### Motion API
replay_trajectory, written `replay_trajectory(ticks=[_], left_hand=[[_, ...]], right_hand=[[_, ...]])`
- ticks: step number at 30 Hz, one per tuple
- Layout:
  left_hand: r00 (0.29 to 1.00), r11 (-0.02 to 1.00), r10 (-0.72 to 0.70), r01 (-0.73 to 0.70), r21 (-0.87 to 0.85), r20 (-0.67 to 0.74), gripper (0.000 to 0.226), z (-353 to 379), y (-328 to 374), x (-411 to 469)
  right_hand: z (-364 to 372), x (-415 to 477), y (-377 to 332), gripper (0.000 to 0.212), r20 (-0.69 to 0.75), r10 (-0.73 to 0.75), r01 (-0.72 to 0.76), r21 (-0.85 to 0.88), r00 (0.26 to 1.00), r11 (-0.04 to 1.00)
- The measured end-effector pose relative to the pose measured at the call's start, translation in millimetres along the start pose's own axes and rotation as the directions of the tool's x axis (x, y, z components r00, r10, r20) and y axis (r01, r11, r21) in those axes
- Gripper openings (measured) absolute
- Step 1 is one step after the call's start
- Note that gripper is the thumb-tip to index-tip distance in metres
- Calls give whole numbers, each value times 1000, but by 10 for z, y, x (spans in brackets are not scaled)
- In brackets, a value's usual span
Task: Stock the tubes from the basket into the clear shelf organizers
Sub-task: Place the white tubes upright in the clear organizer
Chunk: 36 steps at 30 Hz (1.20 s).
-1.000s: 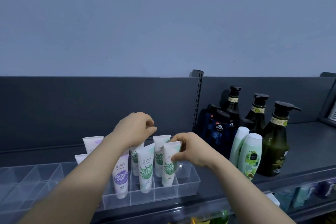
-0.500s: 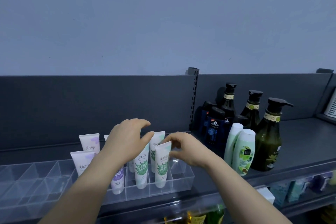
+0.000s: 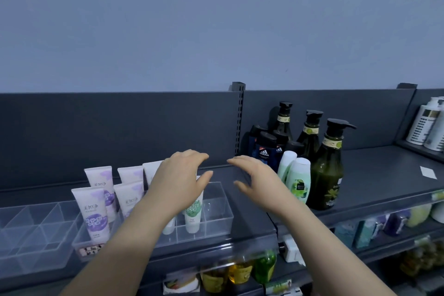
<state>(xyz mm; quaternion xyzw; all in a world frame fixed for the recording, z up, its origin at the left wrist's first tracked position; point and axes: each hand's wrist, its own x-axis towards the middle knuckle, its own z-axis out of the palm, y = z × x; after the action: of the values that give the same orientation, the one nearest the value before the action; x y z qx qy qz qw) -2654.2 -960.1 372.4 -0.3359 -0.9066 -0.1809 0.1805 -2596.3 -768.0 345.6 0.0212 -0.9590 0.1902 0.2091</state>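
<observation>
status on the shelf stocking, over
Left hand, right hand open, empty. Green tube upright in clear organizer. Basket out of view.

left hand [image 3: 179, 184]: fingers spread, empty | right hand [image 3: 255, 180]: loosely spread, seemingly empty

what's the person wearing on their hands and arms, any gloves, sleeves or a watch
Nothing worn shows. The left hand and right hand have no gloves, and no rings are visible. The left forearm and right forearm are uncovered down to the picture's bottom edge, with no sleeve cuff, watch or bracelet in view.
</observation>
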Motion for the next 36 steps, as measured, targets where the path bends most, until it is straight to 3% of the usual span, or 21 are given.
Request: replay_trajectory(ticks=[5, 12, 21, 29, 36], left_hand=[[996, 996, 86, -86, 25, 3, 45, 215, 433, -22], [969, 977, 213, -210, -40, 127, 49, 788, 1120, -254], [884, 951, 305, -266, -156, 354, 36, 1920, 1741, -790], [692, 900, 431, -375, -222, 578, 37, 3088, 2104, -1345], [441, 769, 575, -579, -271, 689, 38, 3982, 2499, -1674]], right_hand=[[-188, -449, 263, 54, -54, 71, -77, -129, 996, 989], [-341, -1368, 794, 51, -33, 221, -222, -221, 975, 949], [-29, -2749, 1473, 38, 62, 479, -466, -151, 876, 872], [489, -3776, 1910, 48, 174, 656, -640, -146, 734, 755], [955, -4290, 2215, 53, 81, 677, -640, -262, 731, 722]])
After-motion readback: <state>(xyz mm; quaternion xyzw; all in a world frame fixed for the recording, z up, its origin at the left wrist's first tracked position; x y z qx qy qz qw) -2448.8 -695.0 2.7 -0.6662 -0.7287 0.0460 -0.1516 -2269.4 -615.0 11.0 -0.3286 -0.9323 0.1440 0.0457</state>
